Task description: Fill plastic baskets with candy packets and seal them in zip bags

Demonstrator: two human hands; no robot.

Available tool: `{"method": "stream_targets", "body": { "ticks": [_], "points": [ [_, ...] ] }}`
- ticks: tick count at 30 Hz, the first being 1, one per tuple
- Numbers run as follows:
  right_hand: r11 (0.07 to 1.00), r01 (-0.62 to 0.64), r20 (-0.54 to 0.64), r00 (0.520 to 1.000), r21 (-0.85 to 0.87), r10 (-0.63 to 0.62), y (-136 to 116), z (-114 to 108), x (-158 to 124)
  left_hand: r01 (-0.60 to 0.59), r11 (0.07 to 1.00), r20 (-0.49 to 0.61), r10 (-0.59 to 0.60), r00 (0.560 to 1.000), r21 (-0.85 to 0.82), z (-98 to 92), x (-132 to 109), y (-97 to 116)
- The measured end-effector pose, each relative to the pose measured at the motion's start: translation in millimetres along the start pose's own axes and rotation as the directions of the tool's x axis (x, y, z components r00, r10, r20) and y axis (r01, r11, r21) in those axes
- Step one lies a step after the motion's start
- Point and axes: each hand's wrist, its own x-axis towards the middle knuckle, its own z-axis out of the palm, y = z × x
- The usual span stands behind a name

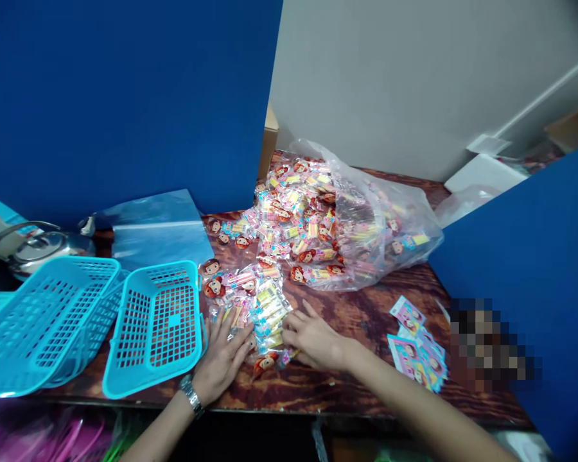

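Observation:
My left hand [224,356] lies with its fingers spread over small clear packets [236,314] near the table's front edge. A silver watch is on that wrist. My right hand [313,337] has bent fingers at the right edge of a row of yellow-and-blue packets [270,308], apparently pinching one; its thumb is partly hidden. The packets hold yellow and pink sticks and show a cartoon girl's head. Behind them spreads a large heap of similar packets [293,218], spilling from a clear plastic bag [404,205] that lies on its side.
An empty blue basket [173,321] stands left of my left hand, beside stacked blue baskets [52,321]. A metal kettle [43,247] and a flat plastic sheet [158,224] are behind them. Printed cards [419,353] lie at right. Blue panels [125,96] border the wooden table [347,385].

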Motion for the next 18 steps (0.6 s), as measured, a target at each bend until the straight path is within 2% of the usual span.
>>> {"method": "stream_targets", "body": {
  "ticks": [4,9,13,18],
  "points": [
    [0.995,0.100,-0.019,0.995,-0.010,-0.100,19.3,-27.4,33.1,-0.064,0.998,-0.041,0.064,0.997,0.014,-1.5,2.1,-3.0],
    [0.986,0.125,0.139,0.984,-0.110,-0.110,34.0,-24.7,73.2,-0.096,0.995,-0.066,0.097,0.993,0.020,-4.4,-1.9,-4.8],
    [0.974,0.118,0.105,0.990,-0.194,-0.099,30.6,-16.4,68.0,-0.089,0.995,-0.103,0.092,0.990,0.033,-1.0,-8.6,-4.1],
    [0.984,0.053,0.024,0.998,-0.170,-0.050,16.5,5.8,34.8,0.000,1.000,-0.183,0.002,0.983,0.012,4.7,-8.9,-5.3]
  ]
}}
